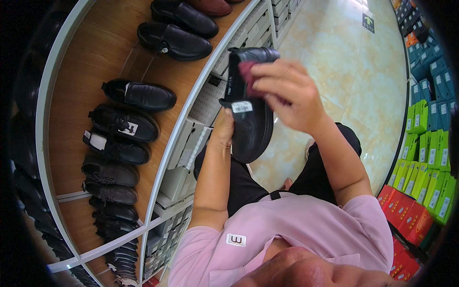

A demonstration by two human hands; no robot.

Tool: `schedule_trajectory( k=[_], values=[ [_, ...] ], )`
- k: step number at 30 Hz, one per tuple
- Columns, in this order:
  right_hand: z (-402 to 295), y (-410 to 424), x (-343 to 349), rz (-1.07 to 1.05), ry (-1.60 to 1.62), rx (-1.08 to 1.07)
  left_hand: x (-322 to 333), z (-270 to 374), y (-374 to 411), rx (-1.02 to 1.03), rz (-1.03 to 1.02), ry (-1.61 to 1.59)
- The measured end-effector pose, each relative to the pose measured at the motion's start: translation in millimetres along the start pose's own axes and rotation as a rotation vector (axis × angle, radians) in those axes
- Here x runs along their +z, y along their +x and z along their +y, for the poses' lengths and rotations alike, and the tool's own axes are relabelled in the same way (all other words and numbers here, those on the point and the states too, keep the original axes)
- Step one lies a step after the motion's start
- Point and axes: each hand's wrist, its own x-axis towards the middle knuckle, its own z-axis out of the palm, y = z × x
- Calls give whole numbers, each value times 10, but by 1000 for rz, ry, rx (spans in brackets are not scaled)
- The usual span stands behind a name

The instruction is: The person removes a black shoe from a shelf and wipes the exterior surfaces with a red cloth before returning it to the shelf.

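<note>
My left hand (223, 125) grips a pair of black leather shoes side by side over the floor; its fingers are mostly hidden behind them. The nearer black shoe (252, 132) has its toe towards me and bears a white label (242, 106). The other black shoe (260, 53) lies partly behind my right hand (292, 91). That hand is closed on a dark red cloth (251, 77), which lies against the shoes. The hand and the cloth are blurred.
On my left a wooden shelf (96, 64) with a pale metal edge (200, 73) holds rows of dark shoes. Shoe boxes (183, 143) stand beneath it. Green boxes (430, 150) and red boxes (405, 211) are stacked at the right. A tiled floor (322, 46) runs between.
</note>
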Motion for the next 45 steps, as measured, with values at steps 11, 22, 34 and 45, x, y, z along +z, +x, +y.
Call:
schedule_trajectory(
  k=[11, 22, 34, 45],
  values=[
    [-92, -98, 63, -61, 100, 28, -338, -98, 20, -15, -64, -22],
    [-109, -112, 149, -27, 146, 14, -238, -74, 12, 50, 4, -121],
    [109, -15, 88, 165, -80, 136, -221, -93, -11, 82, 23, 106],
    [118, -49, 128, 136, -64, 107, -131, -12, -42, -2, -6, -132]
  ],
)
